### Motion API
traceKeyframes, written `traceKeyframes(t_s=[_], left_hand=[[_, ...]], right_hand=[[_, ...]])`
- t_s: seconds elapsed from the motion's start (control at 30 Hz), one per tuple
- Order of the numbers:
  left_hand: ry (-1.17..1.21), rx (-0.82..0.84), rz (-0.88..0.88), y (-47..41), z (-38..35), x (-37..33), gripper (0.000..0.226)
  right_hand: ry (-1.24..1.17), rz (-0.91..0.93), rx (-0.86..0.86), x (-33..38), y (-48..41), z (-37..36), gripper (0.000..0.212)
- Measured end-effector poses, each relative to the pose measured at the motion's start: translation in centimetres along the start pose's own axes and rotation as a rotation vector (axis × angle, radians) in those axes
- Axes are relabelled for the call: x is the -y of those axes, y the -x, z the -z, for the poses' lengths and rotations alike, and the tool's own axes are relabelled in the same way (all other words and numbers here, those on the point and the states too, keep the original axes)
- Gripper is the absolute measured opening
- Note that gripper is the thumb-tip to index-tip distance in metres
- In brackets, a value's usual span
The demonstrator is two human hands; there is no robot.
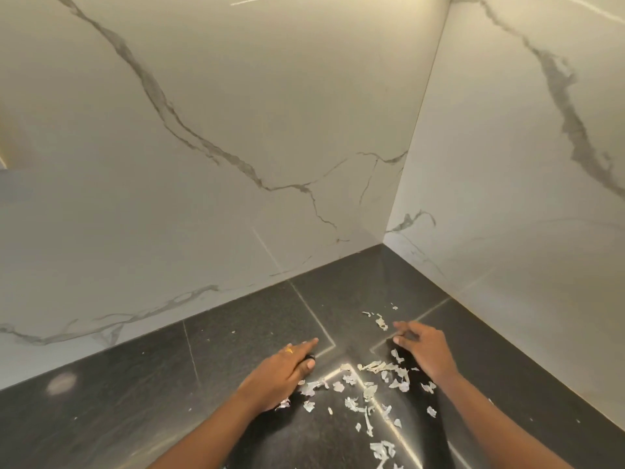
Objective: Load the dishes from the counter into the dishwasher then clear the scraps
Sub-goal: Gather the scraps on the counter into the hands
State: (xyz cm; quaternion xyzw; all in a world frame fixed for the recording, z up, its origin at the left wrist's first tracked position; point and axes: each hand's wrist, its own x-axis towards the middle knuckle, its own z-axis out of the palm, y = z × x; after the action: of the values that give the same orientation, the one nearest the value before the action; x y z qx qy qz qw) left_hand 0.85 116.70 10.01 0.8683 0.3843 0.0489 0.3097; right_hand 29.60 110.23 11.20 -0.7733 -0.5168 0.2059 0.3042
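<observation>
Pale, torn, papery scraps (370, 389) lie scattered on the dark speckled stone bench (152, 394), most of them between the two hands. The left hand (287, 368) rests on its edge, fingers straight, against the pile. The right hand (424, 350) is spread loose-fingered, gripping nothing, below white veined marble walls (236, 130).

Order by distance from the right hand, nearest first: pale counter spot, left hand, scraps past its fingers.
1. Scraps, just beyond the right hand.
2. Left hand, across the scrap pile.
3. Pale spot, far left on the counter.
</observation>
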Motion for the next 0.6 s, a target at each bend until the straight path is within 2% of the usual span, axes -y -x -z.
traceKeyframes(t_s=[0.03, 0.13, 0.2, 0.4, 0.6], left_hand=[[0.001, -0.014, 0.015, -0.2, 0.1, 0.2, 0.099], [-0.042, -0.026, 0.003, -0.7, -0.5, 0.7, 0.093], [-0.100, -0.041, -0.022, -0.9, -0.9, 0.8, 0.093], [-0.080, -0.046, -0.015, -0.5, -0.4, 0.1, 0.092], [-0.116, -0.006, -0.051, -0.5, -1.4, 1.4, 0.098]], right_hand=[[0.030, -0.047, 0.012, -0.4, -0.8, 0.2, 0.007], [0.153, -0.163, 0.140, -1.3, -3.7, 0.0, 0.045], [0.187, -0.160, 0.194, -1.4, -5.7, -0.7, 0.056], [0.259, 0.073, 0.321, 0.4, -8.5, -3.8, 0.048], [0.327, 0.322, 0.420, 2.3, -2.2, -5.3, 0.044]])
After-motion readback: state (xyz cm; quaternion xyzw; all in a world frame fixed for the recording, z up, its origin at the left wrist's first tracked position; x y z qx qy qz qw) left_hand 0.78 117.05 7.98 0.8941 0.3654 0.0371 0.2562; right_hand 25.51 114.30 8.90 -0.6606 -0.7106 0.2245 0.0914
